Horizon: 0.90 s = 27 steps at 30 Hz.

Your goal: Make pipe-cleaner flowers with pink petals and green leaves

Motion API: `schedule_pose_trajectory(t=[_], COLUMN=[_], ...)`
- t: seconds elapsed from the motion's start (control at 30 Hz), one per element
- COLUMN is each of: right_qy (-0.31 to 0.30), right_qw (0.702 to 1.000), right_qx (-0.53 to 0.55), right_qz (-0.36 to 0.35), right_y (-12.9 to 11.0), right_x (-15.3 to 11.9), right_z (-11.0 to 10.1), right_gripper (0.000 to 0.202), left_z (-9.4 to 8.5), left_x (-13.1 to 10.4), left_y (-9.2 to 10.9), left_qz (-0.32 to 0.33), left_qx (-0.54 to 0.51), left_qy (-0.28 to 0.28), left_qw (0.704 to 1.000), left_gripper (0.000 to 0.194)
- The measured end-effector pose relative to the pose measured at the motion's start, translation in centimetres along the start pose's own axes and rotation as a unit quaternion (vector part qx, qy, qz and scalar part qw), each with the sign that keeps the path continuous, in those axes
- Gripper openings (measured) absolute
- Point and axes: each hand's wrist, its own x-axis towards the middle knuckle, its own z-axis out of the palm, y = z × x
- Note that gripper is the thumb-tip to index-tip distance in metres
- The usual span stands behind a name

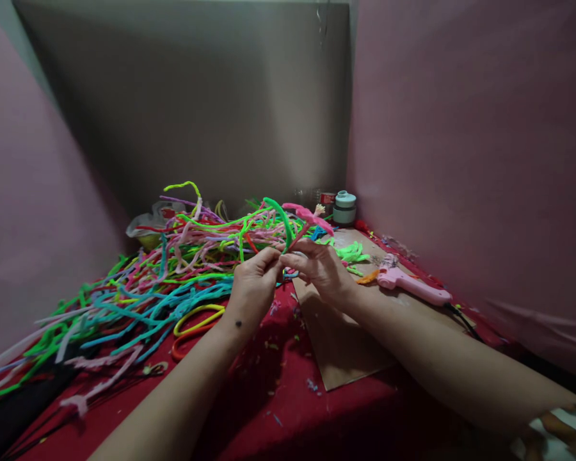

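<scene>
My left hand [253,282] and my right hand [324,272] meet over the middle of the table, both closed in a pinch with their fingertips almost touching. Up from between them rise a bent green pipe cleaner [286,221] and a pink pipe-cleaner flower [312,218] with a pale yellow centre, on a dull pink stem. Both seem gripped at their lower ends; the fingers hide exactly where each is held. Just behind and left of my hands spreads a large tangled pile of coloured pipe cleaners [192,246].
On the right, a pink hot glue gun [413,285] with a black cord lies on brown cardboard [338,346]. Bright green pipe-cleaner pieces [352,251] lie nearby. A lidded pale-green container [344,208] stands at the back. Fuzzy scraps dot the red cloth [254,397]. Walls enclose three sides.
</scene>
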Motion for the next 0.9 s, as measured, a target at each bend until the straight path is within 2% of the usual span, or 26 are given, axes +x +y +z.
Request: schedule_pose_trajectory(t=[0.13, 0.27, 0.37, 0.47, 0.6, 0.67, 0.77, 0.9], right_qy=[-0.02, -0.017, -0.028, -0.076, -0.166, -0.168, -0.119, -0.07], right_qw=[0.999, 0.994, 0.988, 0.978, 0.959, 0.957, 0.967, 0.978], right_qx=[0.038, 0.103, 0.138, 0.174, 0.209, 0.219, 0.214, 0.189], right_qz=[0.014, 0.042, 0.067, 0.083, 0.094, 0.092, 0.076, 0.061], right_y=[-0.3, 0.2, 0.5, 0.6, 0.9, 1.0, 1.3, 1.5], right_x=[0.1, 0.3, 0.6, 0.9, 1.1, 1.1, 0.9, 0.9], right_z=[-0.1, -0.4, -0.8, -1.4, -2.0, -1.9, -1.6, -1.0], right_gripper=[0.023, 0.021, 0.021, 0.02, 0.024, 0.022, 0.017, 0.019], left_z=[-0.2, -0.1, -0.2, -0.3, -0.7, -0.8, -0.8, -0.6], left_x=[0.2, 0.1, 0.1, 0.1, 0.1, 0.1, 0.2, 0.3], left_y=[1.0, 1.4, 1.3, 1.0, 0.6, 0.4, 0.3, 0.6], left_qz=[-0.07, -0.12, -0.136, -0.143, -0.158, -0.167, -0.164, -0.115], left_qx=[-0.138, -0.22, -0.275, -0.343, -0.423, -0.442, -0.424, -0.269], left_qy=[-0.027, -0.029, -0.053, -0.099, -0.199, -0.223, -0.217, -0.145], left_qw=[0.988, 0.968, 0.95, 0.923, 0.87, 0.852, 0.864, 0.945], left_gripper=[0.018, 0.019, 0.019, 0.018, 0.013, 0.012, 0.012, 0.016])
